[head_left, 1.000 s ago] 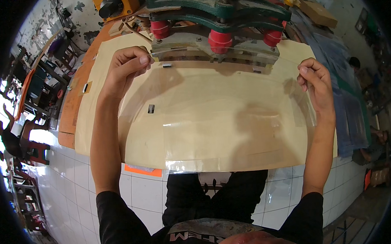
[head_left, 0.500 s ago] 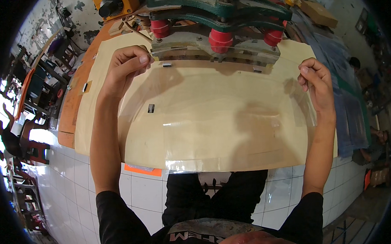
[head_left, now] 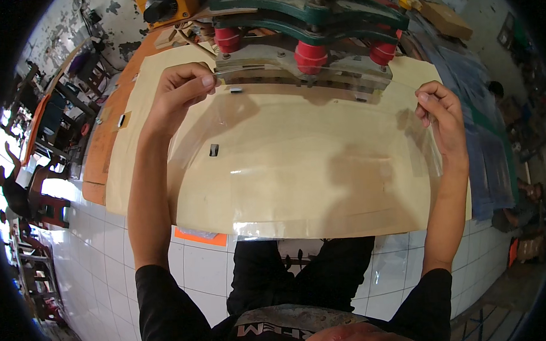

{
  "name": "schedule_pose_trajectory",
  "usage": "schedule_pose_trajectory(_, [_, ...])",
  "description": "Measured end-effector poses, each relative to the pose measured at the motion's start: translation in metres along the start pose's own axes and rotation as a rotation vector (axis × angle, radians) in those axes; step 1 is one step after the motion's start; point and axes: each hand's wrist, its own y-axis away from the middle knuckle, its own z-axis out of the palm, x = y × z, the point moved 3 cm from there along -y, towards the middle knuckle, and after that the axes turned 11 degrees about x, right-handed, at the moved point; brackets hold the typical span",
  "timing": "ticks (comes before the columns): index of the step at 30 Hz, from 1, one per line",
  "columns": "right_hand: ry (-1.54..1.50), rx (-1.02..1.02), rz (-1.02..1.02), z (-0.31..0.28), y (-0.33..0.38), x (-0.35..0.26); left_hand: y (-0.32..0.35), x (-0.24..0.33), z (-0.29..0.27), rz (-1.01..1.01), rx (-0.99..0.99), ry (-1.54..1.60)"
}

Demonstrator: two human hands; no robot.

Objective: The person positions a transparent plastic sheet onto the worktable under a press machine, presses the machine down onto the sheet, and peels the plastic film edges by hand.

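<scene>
Head view looks down on my two bare hands holding a large clear plastic sheet [head_left: 309,169] over a tan board [head_left: 139,127]. My left hand [head_left: 177,95] pinches the sheet's far left corner between thumb and fingertips, closed on it. My right hand [head_left: 442,119] pinches the far right corner the same way. Between my grips the sheet spreads flat towards me, its near edge hanging just past the tan board over white tiled bench front [head_left: 107,236]. Just beyond my fingers the sheet's far edge lies under a green metal press [head_left: 310,16] with red cylindrical rubber feet [head_left: 308,56], which blocks the way ahead. A small dark rectangular hole [head_left: 214,150] shows in the sheet below my left grip. A yellow motor housing [head_left: 171,6] sits beyond my left hand.
</scene>
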Motion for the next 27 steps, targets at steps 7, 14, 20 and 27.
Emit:
schedule_pose_trajectory(7, [-0.001,-0.037,0.009,0.001,-0.004,0.006,-0.002,-0.004,-0.002,-0.005,0.064,-0.105])
schedule_pose_trajectory(14, [0.0,-0.019,-0.03,0.001,-0.003,-0.001,0.005,0.013,0.002,0.119,0.087,-0.199])
schedule_pose_trajectory(20, [0.111,0.029,-0.155,-0.004,0.004,-0.014,0.015,0.021,0.01,0.227,0.075,-0.177])
schedule_pose_trajectory(27, [0.145,-0.129,-0.22,-0.013,0.011,-0.026,0.021,0.033,0.009,0.237,-0.068,-0.157])
